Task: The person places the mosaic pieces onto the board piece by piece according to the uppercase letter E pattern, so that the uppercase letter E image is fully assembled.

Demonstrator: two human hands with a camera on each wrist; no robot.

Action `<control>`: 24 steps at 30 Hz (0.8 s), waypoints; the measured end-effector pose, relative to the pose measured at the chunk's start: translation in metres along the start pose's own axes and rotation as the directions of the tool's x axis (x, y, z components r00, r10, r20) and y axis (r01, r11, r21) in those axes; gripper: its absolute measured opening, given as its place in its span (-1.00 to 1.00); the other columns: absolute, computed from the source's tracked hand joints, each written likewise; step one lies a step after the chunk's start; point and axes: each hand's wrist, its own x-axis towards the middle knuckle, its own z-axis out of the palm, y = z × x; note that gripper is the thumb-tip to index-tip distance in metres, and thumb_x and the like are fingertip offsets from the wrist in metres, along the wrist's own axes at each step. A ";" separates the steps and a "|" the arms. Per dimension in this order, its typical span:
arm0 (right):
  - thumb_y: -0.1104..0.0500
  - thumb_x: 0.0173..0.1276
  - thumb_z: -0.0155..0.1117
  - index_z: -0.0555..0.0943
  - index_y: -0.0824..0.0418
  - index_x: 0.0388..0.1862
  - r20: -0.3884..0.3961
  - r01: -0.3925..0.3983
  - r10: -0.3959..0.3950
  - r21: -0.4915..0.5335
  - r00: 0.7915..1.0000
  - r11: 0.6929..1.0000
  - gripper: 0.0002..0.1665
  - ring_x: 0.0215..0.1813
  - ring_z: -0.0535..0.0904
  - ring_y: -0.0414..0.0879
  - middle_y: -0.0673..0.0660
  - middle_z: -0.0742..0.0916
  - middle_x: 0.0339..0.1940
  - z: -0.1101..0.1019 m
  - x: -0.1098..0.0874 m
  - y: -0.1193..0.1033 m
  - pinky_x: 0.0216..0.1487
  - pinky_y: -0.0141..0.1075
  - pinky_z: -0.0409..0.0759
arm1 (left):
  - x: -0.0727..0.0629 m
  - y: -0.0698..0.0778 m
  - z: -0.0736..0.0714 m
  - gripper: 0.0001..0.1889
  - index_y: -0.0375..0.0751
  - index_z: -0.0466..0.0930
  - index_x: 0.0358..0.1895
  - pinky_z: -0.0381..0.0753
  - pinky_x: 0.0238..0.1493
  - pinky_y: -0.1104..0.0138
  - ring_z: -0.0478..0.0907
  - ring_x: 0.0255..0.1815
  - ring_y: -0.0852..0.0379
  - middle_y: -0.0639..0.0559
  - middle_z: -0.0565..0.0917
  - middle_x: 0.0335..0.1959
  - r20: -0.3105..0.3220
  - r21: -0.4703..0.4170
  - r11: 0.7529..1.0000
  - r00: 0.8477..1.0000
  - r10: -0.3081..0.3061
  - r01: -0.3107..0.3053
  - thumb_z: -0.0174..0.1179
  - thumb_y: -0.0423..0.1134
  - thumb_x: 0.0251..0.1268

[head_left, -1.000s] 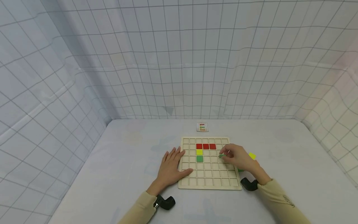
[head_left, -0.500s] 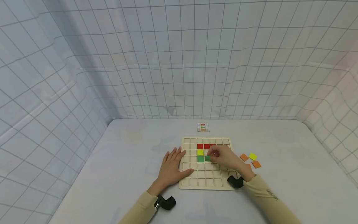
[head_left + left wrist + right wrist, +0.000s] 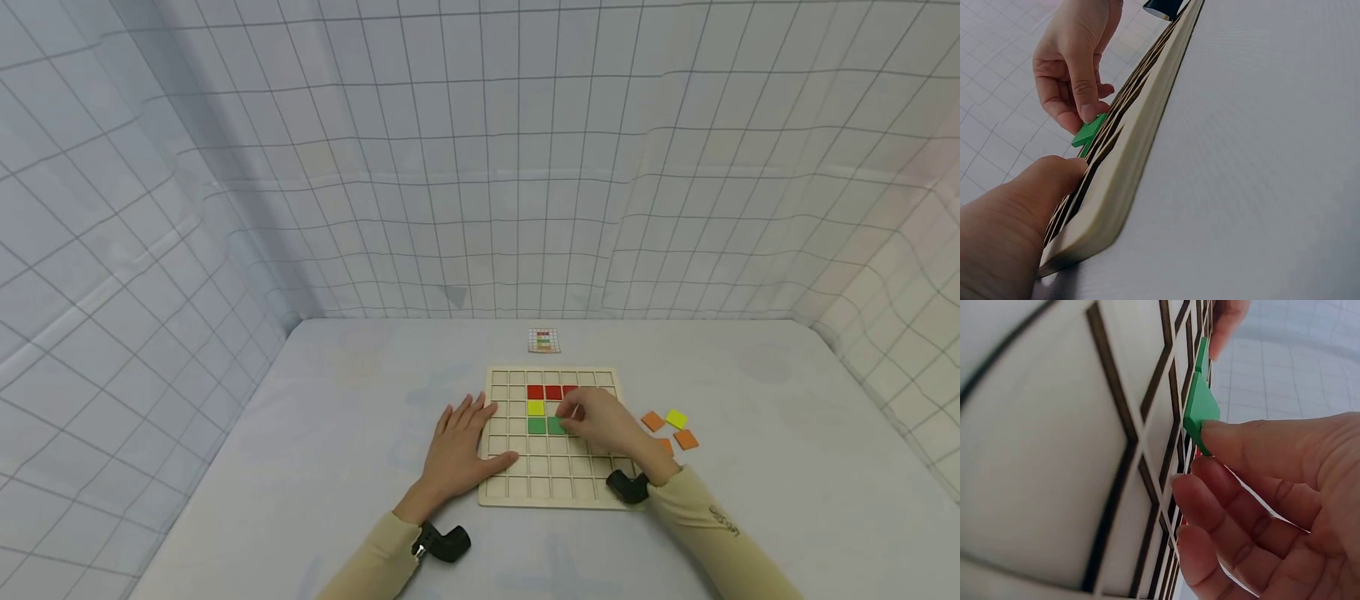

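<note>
My right hand [image 3: 600,418] pinches a green square tile [image 3: 1202,405] between thumb and fingertips, low over the wooden grid board [image 3: 551,487]. In the right wrist view this tile sits tilted at its cell, beside another green tile [image 3: 537,425] that lies in the grid. Above that one is a yellow tile [image 3: 536,407], and over it a row of red tiles [image 3: 552,392], partly covered by the right hand. My left hand [image 3: 459,454] rests on the board's left edge with fingers spread, its thumb lying over the grid.
Right of the board lie several loose tiles, including a yellow tile [image 3: 677,418] and an orange tile [image 3: 686,439]. A small printed pattern card [image 3: 543,340] lies behind the board. White gridded curtains [image 3: 480,208] surround the white table [image 3: 360,392].
The right hand has moved left across the board with the green tile, to the cell beside the other green one, then stayed there as the tile lowered slightly. The left hand keeps its place.
</note>
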 end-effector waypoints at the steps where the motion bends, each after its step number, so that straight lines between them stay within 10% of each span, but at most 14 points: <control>1: 0.32 0.17 0.38 0.66 0.15 -0.41 -0.002 0.004 -0.004 -0.010 1.000 1.000 -0.92 -0.46 0.48 -0.23 -0.11 0.60 -0.48 0.000 0.000 0.000 -0.44 -0.33 0.48 | 0.000 0.000 0.000 -0.09 -0.11 0.25 0.42 -0.18 0.40 0.01 -0.04 0.48 -0.02 -0.06 0.16 0.46 0.000 -0.001 1.000 1.000 0.000 0.000 0.05 0.43 0.10; 11: 0.32 0.20 0.33 0.70 0.05 -0.42 0.019 -0.006 0.007 -0.053 1.000 0.999 -0.85 -0.38 0.44 -0.21 -0.16 0.60 -0.42 0.001 -0.005 0.006 -0.32 -0.31 0.48 | 0.000 0.000 0.000 -0.09 -0.11 0.25 0.42 -0.19 0.40 0.02 -0.04 0.48 -0.02 -0.06 0.16 0.46 -0.002 -0.005 1.000 1.000 0.000 0.000 0.06 0.43 0.10; 24: 0.34 0.24 0.32 0.68 0.20 -0.23 -0.067 0.223 -0.221 0.026 0.973 0.974 -0.87 -0.25 0.58 -0.22 -0.05 0.68 -0.26 -0.015 -0.044 0.027 -0.27 -0.34 0.59 | -0.001 0.001 0.001 -0.09 -0.11 0.24 0.43 -0.20 0.40 0.02 -0.05 0.48 -0.01 -0.06 0.15 0.46 -0.003 -0.003 1.000 1.000 0.000 0.000 0.06 0.42 0.10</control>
